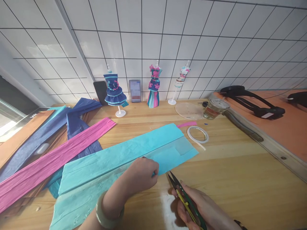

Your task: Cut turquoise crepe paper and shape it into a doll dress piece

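A wide turquoise sheet of crepe paper (120, 148) lies slantwise over the table, with fold lines along its length. My left hand (141, 174), a pale bangle on its wrist, is closed at the sheet's near edge; its fingertips are partly hidden against the paper. In my right hand (199, 204) is a pair of thread snips (184, 199) with dark blades and green and yellow handles. The snips' tips are slightly apart and point at the paper's near edge, just right of my left hand.
Pink (57, 158) and blue crepe paper strips (79, 134) overlap at left. Behind stand dress forms in a blue dress (114, 91), a pink-and-blue dress (153, 86) and a patterned top (184, 74). A tape roll (198, 134) and a glass jar (214, 108) sit at right.
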`<state>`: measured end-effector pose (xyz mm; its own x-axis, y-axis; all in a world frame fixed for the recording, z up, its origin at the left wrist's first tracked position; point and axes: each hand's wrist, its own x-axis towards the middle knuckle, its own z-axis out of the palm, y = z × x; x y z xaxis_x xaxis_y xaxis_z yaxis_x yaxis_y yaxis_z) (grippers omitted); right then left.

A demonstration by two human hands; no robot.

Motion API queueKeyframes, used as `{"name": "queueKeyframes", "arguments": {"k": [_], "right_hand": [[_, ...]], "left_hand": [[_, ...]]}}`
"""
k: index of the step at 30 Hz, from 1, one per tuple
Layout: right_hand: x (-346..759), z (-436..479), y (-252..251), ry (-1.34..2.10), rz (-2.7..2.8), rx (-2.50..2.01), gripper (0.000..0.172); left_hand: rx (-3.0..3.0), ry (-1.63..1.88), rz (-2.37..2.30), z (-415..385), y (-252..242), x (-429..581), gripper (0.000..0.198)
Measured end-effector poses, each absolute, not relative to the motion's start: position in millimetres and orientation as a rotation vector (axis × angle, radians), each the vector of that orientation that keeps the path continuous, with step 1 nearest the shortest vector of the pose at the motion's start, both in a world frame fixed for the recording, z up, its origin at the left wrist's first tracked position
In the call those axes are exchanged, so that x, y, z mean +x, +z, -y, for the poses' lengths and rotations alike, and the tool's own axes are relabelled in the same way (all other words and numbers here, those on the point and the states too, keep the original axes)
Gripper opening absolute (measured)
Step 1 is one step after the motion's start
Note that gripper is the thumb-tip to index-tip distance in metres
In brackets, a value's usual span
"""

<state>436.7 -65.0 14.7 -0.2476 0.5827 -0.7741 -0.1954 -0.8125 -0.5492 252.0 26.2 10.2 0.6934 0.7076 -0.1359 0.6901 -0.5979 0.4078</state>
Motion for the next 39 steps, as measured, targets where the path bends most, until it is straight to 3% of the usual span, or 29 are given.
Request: {"name": "queueKeyframes", "arguments": {"k": [11,22,31,39], "right_hand": [[431.5,69.7,9.6,2.083,0.495,-1.457,0.046],[446.4,69.9,7.4,2.168,0.314,-1.344,0.041],[447.7,73.5,7.0,2.146,0.335,-1.287,0.040],[454.4,77.2,4.2,1.743,0.667,-1.508,0.047]], "left_hand": [[2.433,0.081,-1.106,-29.4,11.3,249.0,0.012],[2.281,0.071,-1.458,-42.8,6.1,240.6,0.031],[2.348,0.007,-1.335,-40.6,12.0,244.0,0.017],[2.322,0.026,-1.136,-27.5,27.7,246.9,0.011]]}}
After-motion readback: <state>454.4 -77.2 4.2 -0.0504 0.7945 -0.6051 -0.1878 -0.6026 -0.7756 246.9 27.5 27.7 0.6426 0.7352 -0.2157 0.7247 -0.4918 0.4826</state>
